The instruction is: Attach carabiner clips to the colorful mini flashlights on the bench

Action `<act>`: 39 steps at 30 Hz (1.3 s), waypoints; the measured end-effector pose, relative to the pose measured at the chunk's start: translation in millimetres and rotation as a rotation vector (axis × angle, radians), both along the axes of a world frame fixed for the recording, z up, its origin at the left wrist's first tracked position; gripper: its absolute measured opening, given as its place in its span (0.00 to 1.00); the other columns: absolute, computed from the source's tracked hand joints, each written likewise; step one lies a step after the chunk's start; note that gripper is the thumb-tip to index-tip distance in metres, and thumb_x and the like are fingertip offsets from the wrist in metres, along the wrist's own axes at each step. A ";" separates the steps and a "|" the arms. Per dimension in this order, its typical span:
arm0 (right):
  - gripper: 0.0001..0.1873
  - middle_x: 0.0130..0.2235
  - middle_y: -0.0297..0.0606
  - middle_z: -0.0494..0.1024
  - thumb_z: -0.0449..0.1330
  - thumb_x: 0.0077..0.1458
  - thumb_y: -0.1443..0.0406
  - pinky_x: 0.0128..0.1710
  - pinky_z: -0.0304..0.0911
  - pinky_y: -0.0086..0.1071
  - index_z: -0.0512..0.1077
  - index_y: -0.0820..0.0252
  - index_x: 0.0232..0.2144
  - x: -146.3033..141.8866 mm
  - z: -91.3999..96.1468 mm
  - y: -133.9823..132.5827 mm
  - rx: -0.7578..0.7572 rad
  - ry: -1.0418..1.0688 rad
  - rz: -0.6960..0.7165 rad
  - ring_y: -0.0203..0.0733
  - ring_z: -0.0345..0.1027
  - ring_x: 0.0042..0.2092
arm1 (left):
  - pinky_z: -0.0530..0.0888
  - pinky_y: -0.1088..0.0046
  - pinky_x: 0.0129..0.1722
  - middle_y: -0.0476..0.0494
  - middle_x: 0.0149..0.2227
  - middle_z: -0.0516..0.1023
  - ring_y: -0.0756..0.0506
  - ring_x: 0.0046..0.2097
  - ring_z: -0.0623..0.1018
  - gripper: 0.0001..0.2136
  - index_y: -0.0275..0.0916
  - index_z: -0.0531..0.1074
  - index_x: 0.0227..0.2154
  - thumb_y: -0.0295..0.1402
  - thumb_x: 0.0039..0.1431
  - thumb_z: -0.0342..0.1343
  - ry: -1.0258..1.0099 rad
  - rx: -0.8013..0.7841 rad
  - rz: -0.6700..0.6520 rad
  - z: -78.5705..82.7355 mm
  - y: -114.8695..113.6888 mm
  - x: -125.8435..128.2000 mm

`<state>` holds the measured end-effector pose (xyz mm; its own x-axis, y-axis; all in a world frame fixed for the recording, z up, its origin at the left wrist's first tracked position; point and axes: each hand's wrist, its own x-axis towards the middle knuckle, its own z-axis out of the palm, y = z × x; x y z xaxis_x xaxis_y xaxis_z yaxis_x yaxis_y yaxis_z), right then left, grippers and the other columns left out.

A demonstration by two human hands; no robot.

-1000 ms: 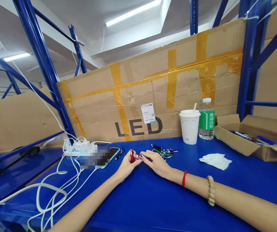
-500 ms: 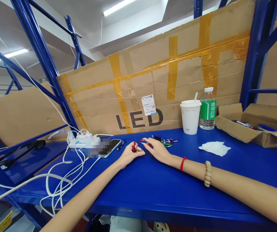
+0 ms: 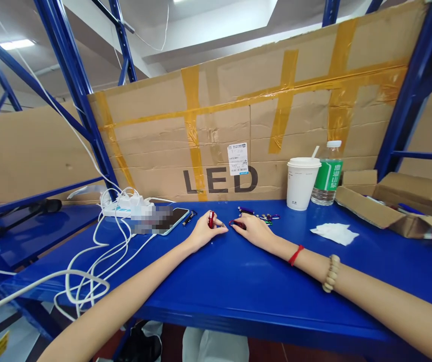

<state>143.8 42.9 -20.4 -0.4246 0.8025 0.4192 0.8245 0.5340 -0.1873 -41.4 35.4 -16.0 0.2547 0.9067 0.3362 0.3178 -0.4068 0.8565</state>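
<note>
My left hand [image 3: 204, 232] is closed around a small shiny red cylinder [image 3: 211, 219], its kind too small to make out. Thumb and forefinger point right, towards the other hand. My right hand [image 3: 254, 230] rests low over the blue tabletop, fingers curled on a red clip [image 3: 232, 222] that looks like a carabiner; a dark red part shows under the fingers. A small gap separates the two hands. Just behind the right hand lie several small coloured clips and tubes [image 3: 272, 217], partly hidden. A short black tube [image 3: 189, 217] lies left of my left hand.
A phone [image 3: 174, 221] and a white power strip [image 3: 125, 207] with tangled white cables [image 3: 88, 286] are at left. To the right are a white cup [image 3: 302, 186], a water bottle [image 3: 328, 176], a tissue [image 3: 334, 234] and an open cardboard box [image 3: 400, 206]. Cardboard [image 3: 155, 151] stands behind.
My right hand has lowered and turned palm down over the table, the red clip now at the surface. My left hand still grips the red cylinder. The camera view has shifted slightly.
</note>
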 end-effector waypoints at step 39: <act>0.25 0.21 0.34 0.70 0.61 0.42 0.48 0.16 0.54 0.21 0.73 0.64 0.34 -13.1 8.6 -18.1 -0.672 0.828 0.316 0.30 0.61 0.23 | 0.57 0.81 0.15 0.52 0.22 0.68 0.55 0.18 0.65 0.21 0.39 0.53 0.27 0.52 0.49 0.52 -0.285 -0.330 -0.426 13.7 -22.6 11.3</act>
